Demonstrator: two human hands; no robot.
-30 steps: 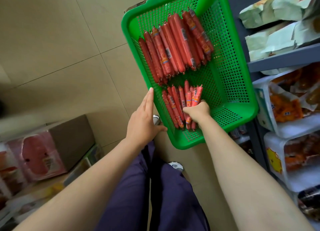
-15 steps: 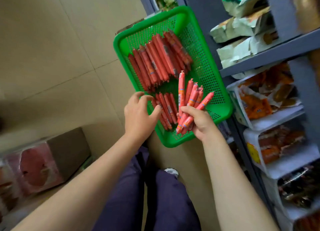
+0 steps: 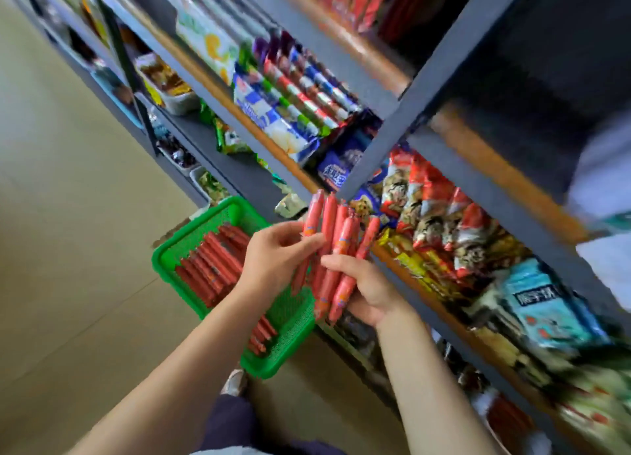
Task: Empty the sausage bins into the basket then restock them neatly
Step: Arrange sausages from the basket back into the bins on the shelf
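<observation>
the right hand (image 3: 370, 292) grips a bundle of short sausages (image 3: 336, 249) from underneath, fingers curled round their lower ends, so the sticks fan upward and a little apart at the top. the left hand (image 3: 273, 255) pinches the leftmost sticks between thumb and fingertips, probably squaring the fan into an even bunch so it goes into a bin in one tidy row rather than a heap. neither hand is loose; both are closed on the same bundle.

the bundle is held up in front of the shelf (image 3: 386, 147), above the green basket (image 3: 164, 253), which sits on the floor (image 3: 68, 215) just beside the shelf's foot. the long sausages (image 3: 211, 260) lie side by side in the basket's far half, and a few short ones (image 3: 263, 335) show near its front edge under the left forearm. keeping the two sizes in separate groups likely makes restocking by size easier.

the shelf is crowded with snack packs (image 3: 444, 215), and the view is blurred toward the right, so i cannot tell which bin is meant for these sticks. judging from the basket's load, emptying looks done and restocking has begun. a loose fan like this could shed a stick if tipped before it is gathered.
</observation>
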